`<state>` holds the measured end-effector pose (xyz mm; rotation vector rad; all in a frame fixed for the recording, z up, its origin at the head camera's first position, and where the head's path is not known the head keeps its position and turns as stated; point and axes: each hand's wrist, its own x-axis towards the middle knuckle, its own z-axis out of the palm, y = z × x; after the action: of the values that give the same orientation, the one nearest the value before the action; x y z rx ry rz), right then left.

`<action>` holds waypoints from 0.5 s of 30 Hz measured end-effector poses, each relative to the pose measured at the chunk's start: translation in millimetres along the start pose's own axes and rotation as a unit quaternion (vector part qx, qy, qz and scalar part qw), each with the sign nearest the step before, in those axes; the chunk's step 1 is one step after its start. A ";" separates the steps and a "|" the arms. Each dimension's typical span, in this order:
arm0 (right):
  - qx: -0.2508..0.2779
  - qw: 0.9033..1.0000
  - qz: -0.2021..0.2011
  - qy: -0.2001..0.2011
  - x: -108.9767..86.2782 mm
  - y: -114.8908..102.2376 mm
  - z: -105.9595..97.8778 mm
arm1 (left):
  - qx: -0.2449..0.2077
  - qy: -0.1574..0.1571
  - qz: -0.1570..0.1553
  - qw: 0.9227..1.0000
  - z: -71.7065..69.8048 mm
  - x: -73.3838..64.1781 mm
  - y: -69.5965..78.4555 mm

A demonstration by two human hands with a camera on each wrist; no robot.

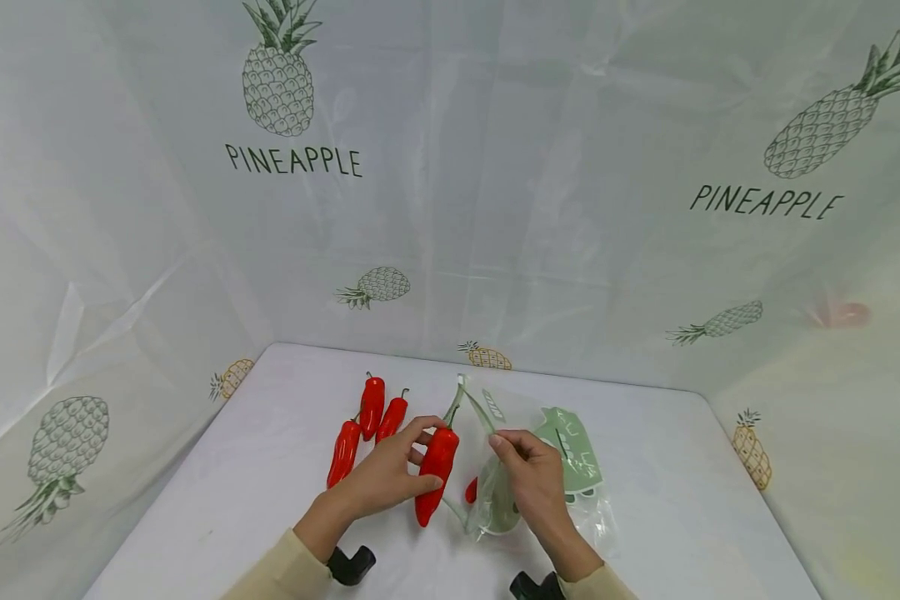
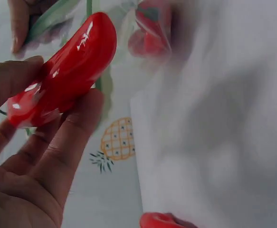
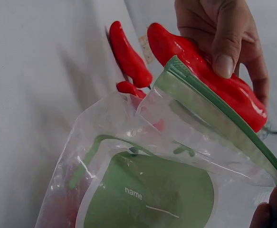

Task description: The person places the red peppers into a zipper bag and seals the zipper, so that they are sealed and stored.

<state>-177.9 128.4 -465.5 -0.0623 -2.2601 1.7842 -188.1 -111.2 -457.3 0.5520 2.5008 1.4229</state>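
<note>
A glossy red chili pepper [image 1: 437, 471] with a green stem is held by my left hand [image 1: 386, 477], between thumb and fingers. In the head view my right hand [image 1: 537, 482] pinches the green edge of a clear zip bag [image 3: 150, 190] printed with a green label. The bag's mouth is parted. In the right wrist view the held pepper lies beside the green zip strip [image 3: 219, 102], overlapped by its edge. Red shows through the bag's plastic in both wrist views, so at least one pepper seems inside.
Three more red peppers lie on the white table to the left: one farthest back [image 1: 372, 407], one beside it [image 1: 392, 417] and one nearer [image 1: 343, 452]. A pineapple-print curtain [image 1: 495, 208] hangs around the table. Black wrist mounts [image 1: 352, 567] sit below both hands.
</note>
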 end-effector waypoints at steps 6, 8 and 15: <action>0.004 1.000 -0.007 -0.010 -0.8 -1.0 2.5 | 0.031 -0.025 -0.009 0.999 4.4 2.3 5.3; 0.009 1.000 -0.009 -0.011 -1.2 -1.0 3.4 | 0.034 -0.025 -0.015 0.999 5.4 4.0 6.8; 0.026 0.999 -0.007 -0.025 -6.4 -1.2 8.0 | 0.006 0.005 -0.041 0.999 12.7 13.1 14.9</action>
<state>-173.4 119.3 -467.2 0.0090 -2.2401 1.8557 -192.1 -88.9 -450.9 0.4413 2.5097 1.3863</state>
